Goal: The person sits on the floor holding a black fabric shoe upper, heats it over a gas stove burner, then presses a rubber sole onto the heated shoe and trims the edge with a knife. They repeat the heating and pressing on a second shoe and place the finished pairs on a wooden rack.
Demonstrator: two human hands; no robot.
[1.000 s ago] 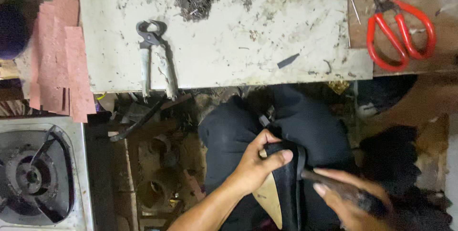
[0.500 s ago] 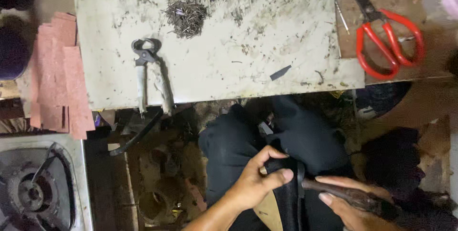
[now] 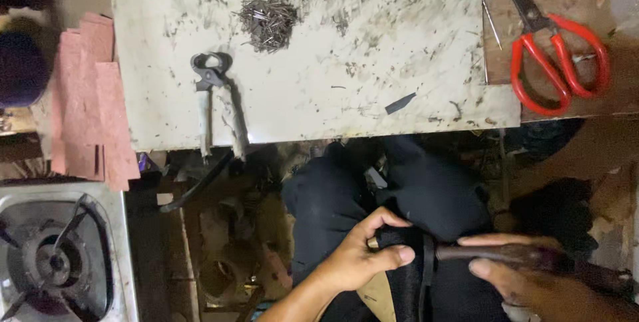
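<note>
Two hands at work low in the head view, w/ everything else lying idle on the slab above. Left hand (image 3: 363, 259) is curled tight round a black piece (image 3: 406, 275) held on the lap, thumb pressed across its top, fingers wrapped behind. Right hand (image 3: 532, 282) is closed on a dark tool handle (image 3: 496, 253), its tip meeting the black piece just beside the left thumb. Can't tell what kind of tool; too dark.

To my eye, best kept steady: thumb clear of the tip, piece braced vs. the knee, short controlled strokes.

On the white slab (image 3: 319, 96): pincers (image 3: 213, 106) near the front-left edge, heap of small nails (image 3: 268, 22) toward the back. Red scissors (image 3: 556, 62) lie off its right edge; gas burner (image 3: 56, 259) sits bottom-left.
</note>
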